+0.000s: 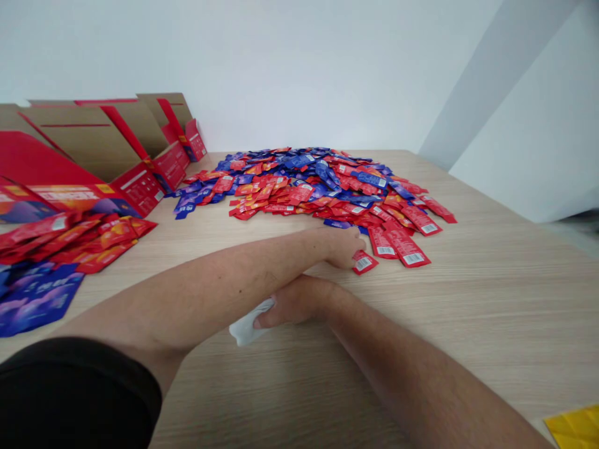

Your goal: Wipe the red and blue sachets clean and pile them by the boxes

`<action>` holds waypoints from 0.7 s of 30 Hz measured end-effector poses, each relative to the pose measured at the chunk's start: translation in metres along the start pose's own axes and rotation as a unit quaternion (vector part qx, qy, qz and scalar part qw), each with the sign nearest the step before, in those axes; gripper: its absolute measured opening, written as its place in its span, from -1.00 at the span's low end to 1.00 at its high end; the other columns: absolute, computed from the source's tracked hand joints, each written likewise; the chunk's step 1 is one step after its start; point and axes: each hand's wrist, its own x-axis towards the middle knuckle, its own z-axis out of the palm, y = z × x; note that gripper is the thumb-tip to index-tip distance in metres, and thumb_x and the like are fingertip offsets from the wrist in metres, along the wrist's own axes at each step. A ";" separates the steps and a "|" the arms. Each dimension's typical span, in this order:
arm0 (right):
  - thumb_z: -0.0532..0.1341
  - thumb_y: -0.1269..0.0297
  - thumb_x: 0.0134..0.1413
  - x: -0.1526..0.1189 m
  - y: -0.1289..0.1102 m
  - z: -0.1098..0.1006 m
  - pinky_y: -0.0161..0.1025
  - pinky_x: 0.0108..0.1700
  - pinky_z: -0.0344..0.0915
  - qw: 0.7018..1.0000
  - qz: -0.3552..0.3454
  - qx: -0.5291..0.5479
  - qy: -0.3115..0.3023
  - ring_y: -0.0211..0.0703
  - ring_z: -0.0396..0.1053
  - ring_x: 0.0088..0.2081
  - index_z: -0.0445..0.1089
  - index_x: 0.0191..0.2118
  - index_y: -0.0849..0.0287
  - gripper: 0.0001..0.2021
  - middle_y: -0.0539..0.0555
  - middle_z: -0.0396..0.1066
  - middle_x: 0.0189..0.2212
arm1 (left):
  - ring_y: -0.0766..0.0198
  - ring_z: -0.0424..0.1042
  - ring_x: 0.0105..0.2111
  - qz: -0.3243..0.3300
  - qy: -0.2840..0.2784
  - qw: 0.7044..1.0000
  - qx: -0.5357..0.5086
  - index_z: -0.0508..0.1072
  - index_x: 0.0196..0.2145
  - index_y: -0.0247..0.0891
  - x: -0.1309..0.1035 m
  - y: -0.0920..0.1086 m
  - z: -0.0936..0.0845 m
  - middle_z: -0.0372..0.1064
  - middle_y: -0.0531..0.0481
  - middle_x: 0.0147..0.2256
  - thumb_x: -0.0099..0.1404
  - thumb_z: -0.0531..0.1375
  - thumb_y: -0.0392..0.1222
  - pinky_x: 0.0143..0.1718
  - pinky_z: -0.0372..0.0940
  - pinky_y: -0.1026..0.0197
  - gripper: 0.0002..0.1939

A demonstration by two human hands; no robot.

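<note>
Black sleeve (70,399) is filling the corner nearest the lens, in front and to the left of a broad heap of red and blue sachets (299,196) that is covering the back of a pale table (491,299). Crossing above the right forearm, the left hand (344,246) is touching one red sachet (364,263) at the heap's near edge; its fingers are curling there, though whether they are pinching or merely resting one cannot tell. Nearer the camera than the heap, the right hand (297,300) is holding a limp white item (246,328), thumb showing against it, other fingers mostly hiding from view. Open red boxes (138,190) are standing left of the heap, while stacked red sachets (103,240) and blue sachets (40,299) are lying to its front left. Something yellow (575,427) is poking in well to its front right. Handling the single sachet well is probably calling for a light pinch on one edge, so that neighbouring red sachets (384,249) are not dragging along with it; the crossed arms are likely limiting reach, and keeping the wrists clear of each other is looking wise.
</note>
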 end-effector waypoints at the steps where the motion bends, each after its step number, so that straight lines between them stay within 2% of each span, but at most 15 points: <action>1: 0.54 0.17 -0.05 0.000 0.000 0.000 0.00 0.41 0.18 1.000 -0.008 0.004 0.006 0.19 0.30 0.37 0.41 0.32 0.05 -0.23 0.14 0.39 0.35 | -0.15 0.46 0.08 0.004 -0.011 1.000 0.016 0.50 0.24 -0.23 -0.006 -0.001 -0.001 0.33 -0.35 0.27 0.28 0.29 -0.08 0.10 0.36 -0.08 -0.43; 4: 0.53 0.24 -0.07 0.000 -0.004 0.000 -0.05 0.33 0.27 1.000 -0.019 0.010 0.002 0.13 0.44 0.24 0.56 0.14 -0.01 -0.43 0.04 0.58 0.15 | -0.13 0.48 0.02 0.022 -0.044 0.996 0.069 0.49 0.24 -0.21 -0.024 -0.005 -0.002 0.39 -0.33 0.17 0.25 0.30 0.01 0.02 0.38 -0.05 -0.38; 7: 0.46 0.21 0.03 -0.001 -0.010 -0.003 -0.10 0.13 0.40 0.998 0.005 0.002 -0.058 0.07 0.56 0.06 0.55 0.15 0.01 -0.49 0.05 0.62 0.06 | -0.06 0.50 -0.04 0.015 -0.047 0.997 0.066 0.51 0.19 -0.17 -0.043 -0.016 -0.001 0.42 -0.25 0.10 0.20 0.33 0.01 -0.04 0.38 0.03 -0.39; 10: 0.44 0.20 0.07 -0.002 -0.017 -0.004 -0.18 0.00 0.40 0.994 0.013 0.001 -0.108 0.00 0.57 0.00 0.51 0.20 0.04 -0.47 0.06 0.62 0.05 | 0.00 0.51 -0.06 -0.007 -0.027 0.999 0.020 0.56 0.10 -0.15 -0.066 -0.033 0.005 0.43 -0.18 0.06 0.17 0.35 -0.03 -0.01 0.36 0.07 -0.47; 15: 0.46 0.27 0.06 -0.006 -0.031 -0.001 -0.25 -0.03 0.36 0.989 -0.002 -0.009 -0.147 -0.06 0.54 0.01 0.53 0.17 0.08 -0.49 0.07 0.60 0.06 | 0.04 0.49 0.02 -0.039 0.026 0.999 -0.006 0.59 0.03 -0.14 -0.112 -0.055 0.019 0.44 -0.15 0.07 0.15 0.33 -0.21 0.11 0.31 0.09 -0.55; 18: 0.47 0.30 0.03 -0.009 -0.036 -0.002 -0.27 -0.08 0.35 0.986 0.007 0.000 -0.167 -0.09 0.53 -0.03 0.53 0.14 0.11 -0.50 0.07 0.59 0.03 | 0.02 0.44 0.10 -0.038 0.055 0.998 -0.006 0.60 0.02 -0.18 -0.143 -0.056 0.029 0.44 -0.16 0.10 0.17 0.29 -0.31 0.20 0.25 0.06 -0.57; 21: 0.48 0.32 0.00 -0.011 -0.036 -0.006 -0.31 -0.18 0.33 0.979 0.020 0.024 -0.202 -0.16 0.52 -0.15 0.54 0.11 0.11 -0.51 0.02 0.60 -0.09 | 0.01 0.40 0.14 -0.047 0.079 0.996 -0.016 0.63 -0.05 -0.18 -0.172 -0.049 0.040 0.43 -0.16 0.13 0.18 0.28 -0.33 0.25 0.22 0.03 -0.64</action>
